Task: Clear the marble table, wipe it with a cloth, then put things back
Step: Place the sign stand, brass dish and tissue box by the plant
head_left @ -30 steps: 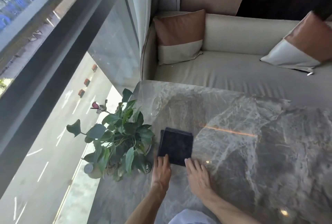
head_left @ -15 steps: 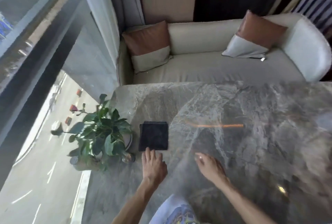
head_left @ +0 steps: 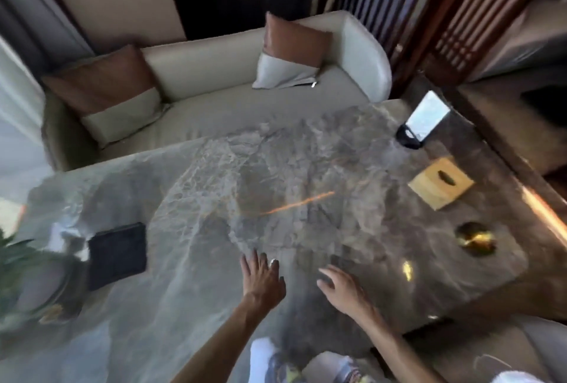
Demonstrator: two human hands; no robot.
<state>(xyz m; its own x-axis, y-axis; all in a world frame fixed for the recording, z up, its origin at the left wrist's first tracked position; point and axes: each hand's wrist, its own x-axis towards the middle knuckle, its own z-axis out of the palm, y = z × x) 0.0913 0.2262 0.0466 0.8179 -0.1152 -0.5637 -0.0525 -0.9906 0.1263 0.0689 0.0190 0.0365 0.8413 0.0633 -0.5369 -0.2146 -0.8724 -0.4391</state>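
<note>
Both hands empty, fingers spread, over marble table (head_left: 214, 306); left hand (head_left: 262, 275) beside right hand (head_left: 339, 286); black square stack (head_left: 118, 255) lies well left near blurred plant (head_left: 15, 257); wooden tissue box (head_left: 440, 183), gold dish (head_left: 474, 240) far right.

Both forearms bare, no sleeves in view. Left hand (head_left: 262, 275), right hand (head_left: 343, 289): no gloves. White printed garment (head_left: 276, 361) at bottom edge, blurred.
</note>
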